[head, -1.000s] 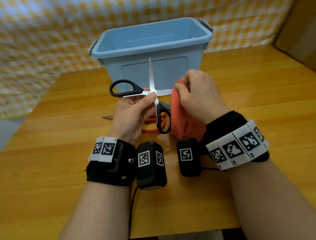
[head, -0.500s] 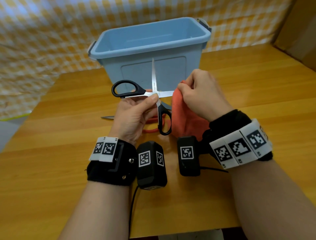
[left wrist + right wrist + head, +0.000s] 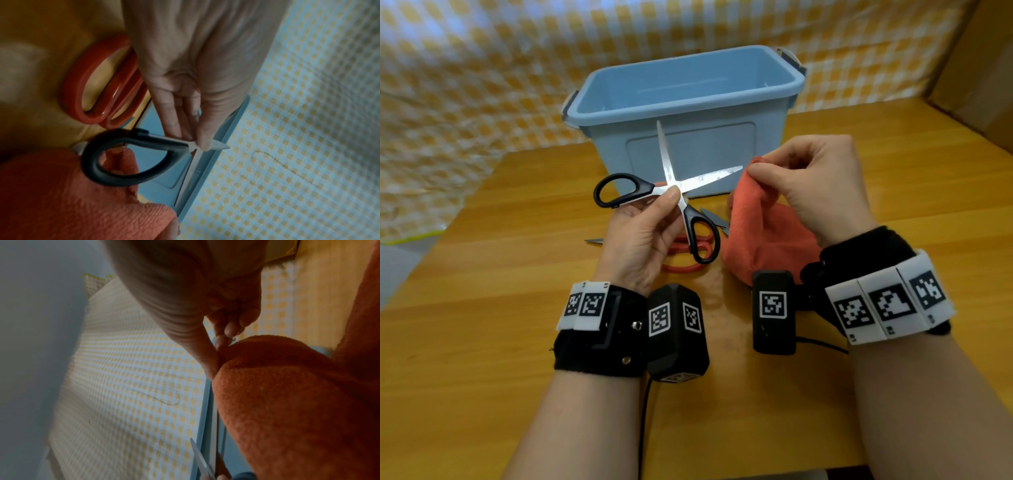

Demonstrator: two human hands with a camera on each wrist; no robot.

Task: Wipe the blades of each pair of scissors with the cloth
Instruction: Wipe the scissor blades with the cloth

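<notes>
My left hand (image 3: pixel 650 219) pinches the black-handled scissors (image 3: pixel 671 192) at their pivot, thumb on top, and holds them above the table. Their blades are spread wide; one points up, the other points right. My right hand (image 3: pixel 801 178) pinches a fold of the orange cloth (image 3: pixel 760 236), which hangs down to the table just right of the bare right-pointing blade tip. In the left wrist view the black handle loop (image 3: pixel 123 159) hangs in front of the cloth (image 3: pixel 61 203). Red-handled scissors (image 3: pixel 681 255) lie on the table under my left hand, also red-handled scissors (image 3: pixel 102 84).
A light blue plastic bin (image 3: pixel 688 113) stands open right behind the scissors. The wooden table (image 3: pixel 482 342) runs to a yellow-checked curtain (image 3: pixel 465 85) at the back. A cardboard box (image 3: pixel 983 68) sits at the far right. A grey blade tip (image 3: pixel 714 219) lies on the table by the cloth.
The right hand slid the cloth to the right along the horizontal blade and off its tip, leaving that blade bare. The left hand kept the scissors nearly still.
</notes>
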